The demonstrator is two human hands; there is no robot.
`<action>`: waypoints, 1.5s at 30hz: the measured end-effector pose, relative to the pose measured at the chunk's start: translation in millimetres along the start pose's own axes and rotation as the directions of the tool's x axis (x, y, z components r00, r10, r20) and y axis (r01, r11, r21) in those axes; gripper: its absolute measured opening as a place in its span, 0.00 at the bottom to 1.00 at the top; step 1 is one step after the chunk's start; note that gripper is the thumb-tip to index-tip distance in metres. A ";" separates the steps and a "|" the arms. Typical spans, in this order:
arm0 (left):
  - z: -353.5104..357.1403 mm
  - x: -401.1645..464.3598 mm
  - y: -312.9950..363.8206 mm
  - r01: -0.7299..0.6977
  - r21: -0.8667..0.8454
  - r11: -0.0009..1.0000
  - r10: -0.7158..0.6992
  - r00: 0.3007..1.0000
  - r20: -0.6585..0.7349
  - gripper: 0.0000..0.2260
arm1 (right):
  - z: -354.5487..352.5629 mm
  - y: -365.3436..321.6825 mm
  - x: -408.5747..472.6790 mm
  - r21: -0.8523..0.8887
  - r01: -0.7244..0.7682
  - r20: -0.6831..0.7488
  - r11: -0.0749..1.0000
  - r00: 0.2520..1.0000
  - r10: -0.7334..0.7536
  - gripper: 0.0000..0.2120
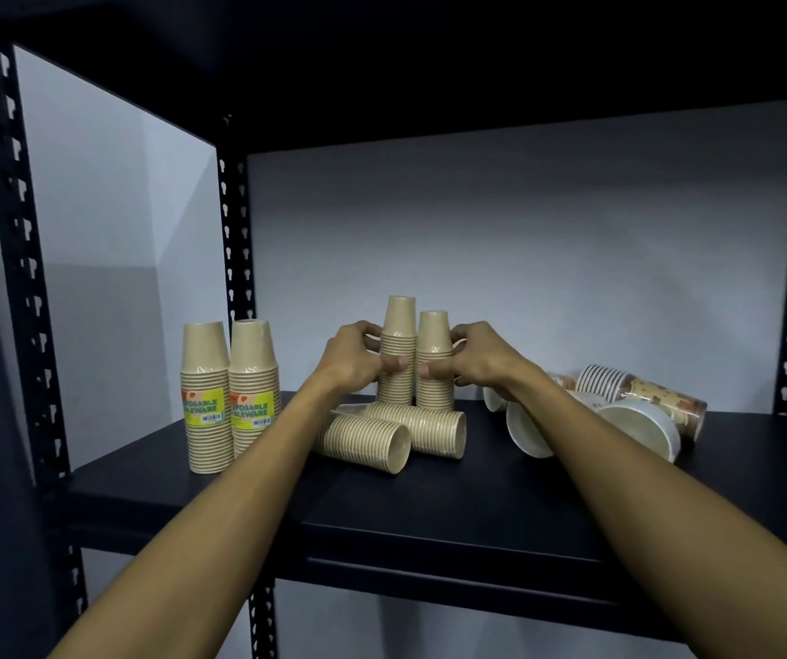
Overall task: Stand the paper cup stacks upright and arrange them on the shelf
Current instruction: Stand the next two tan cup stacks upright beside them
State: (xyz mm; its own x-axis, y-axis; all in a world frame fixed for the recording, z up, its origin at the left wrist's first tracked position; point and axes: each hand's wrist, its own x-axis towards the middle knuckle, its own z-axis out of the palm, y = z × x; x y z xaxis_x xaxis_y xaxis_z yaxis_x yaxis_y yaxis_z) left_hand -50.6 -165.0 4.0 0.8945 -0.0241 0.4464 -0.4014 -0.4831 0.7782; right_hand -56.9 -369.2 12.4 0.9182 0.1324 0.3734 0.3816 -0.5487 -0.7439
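— What are the hands holding?

— The left hand (355, 356) has its fingers (393, 363) curled round one upright tan cup stack (397, 368); the right hand (474, 359) grips the shorter upright stack (434, 373) touching it. Both stand mid-shelf (429, 516), toward the back.

— And the others?

— Two labelled stacks (229, 397) stand upright side by side at the left. Two tan stacks (391, 435) lie on their sides just in front of the held pair. At the right, patterned cup stacks (638, 401) lie toppled; how many, I cannot quite tell.
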 end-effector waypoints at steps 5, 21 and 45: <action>-4.0 -2.3 2.7 -0.007 0.017 1.000 0.008 1.000 -0.012 0.30 | 4.5 5.7 -2.4 -0.046 0.013 -0.016 0.999 1.000 -0.014 0.31; -54.8 -70.9 72.9 -0.207 0.021 0.978 0.207 0.952 -0.224 0.28 | -21.1 -67.9 -68.8 0.242 0.367 -0.263 0.898 0.916 -0.303 0.25; -65.0 -174.6 -9.8 -0.212 -0.074 0.974 0.197 0.966 -0.170 0.30 | 88.2 -73.7 -177.3 0.215 0.140 -0.318 0.966 0.946 -0.066 0.29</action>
State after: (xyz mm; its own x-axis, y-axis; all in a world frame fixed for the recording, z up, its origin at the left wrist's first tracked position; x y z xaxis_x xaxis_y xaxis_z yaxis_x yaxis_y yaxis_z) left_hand -215.7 -99.2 -52.9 0.7512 0.0299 0.6594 -0.5953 -0.4008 0.6964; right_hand -238.4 -279.4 -47.8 0.8094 -0.1004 0.5786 0.5204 -0.3339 -0.7859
